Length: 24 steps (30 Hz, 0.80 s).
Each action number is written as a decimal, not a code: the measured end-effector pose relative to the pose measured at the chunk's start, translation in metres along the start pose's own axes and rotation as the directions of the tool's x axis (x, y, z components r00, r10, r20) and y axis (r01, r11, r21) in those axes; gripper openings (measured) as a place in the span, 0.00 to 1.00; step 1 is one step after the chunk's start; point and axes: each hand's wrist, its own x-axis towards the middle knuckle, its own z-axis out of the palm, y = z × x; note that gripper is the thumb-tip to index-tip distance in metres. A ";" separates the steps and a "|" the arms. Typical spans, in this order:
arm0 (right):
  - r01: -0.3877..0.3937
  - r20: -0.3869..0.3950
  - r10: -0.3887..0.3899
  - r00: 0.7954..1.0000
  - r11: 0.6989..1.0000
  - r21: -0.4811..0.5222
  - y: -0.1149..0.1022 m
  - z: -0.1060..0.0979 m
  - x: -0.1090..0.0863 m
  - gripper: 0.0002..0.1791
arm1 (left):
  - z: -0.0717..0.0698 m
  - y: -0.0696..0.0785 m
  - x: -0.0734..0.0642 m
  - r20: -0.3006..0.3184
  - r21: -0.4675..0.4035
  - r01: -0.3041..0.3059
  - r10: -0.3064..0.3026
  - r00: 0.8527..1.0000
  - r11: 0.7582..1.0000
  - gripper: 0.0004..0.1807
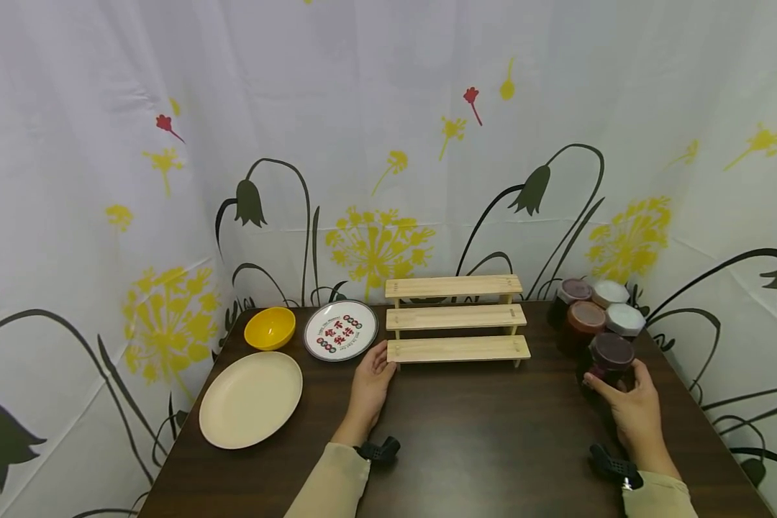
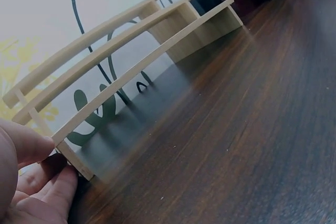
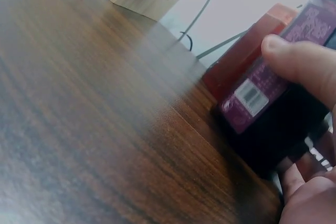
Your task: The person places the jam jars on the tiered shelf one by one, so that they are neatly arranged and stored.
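A three-step wooden rack stands on the table. My left hand is at its front left corner. In the left wrist view the thumb lies against the end of the lowest step, with curled fingers beside the leg below. On the right, my right hand grips a dark jar with a purple label. Its thumb presses one side and the fingers reach round the other. Behind that jar stands a reddish-brown jar, close against it.
More jars stand grouped behind, one with a purplish lid and two with white lids. Left of the rack are a printed plate, a yellow bowl and a cream oval plate. A patterned curtain hangs behind the table.
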 end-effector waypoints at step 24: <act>0.156 0.043 -0.178 0.983 0.939 0.307 -0.019 0.036 -0.022 0.48 | -0.003 -0.004 0.000 0.000 -0.004 0.013 -0.013 1.000 1.000 0.31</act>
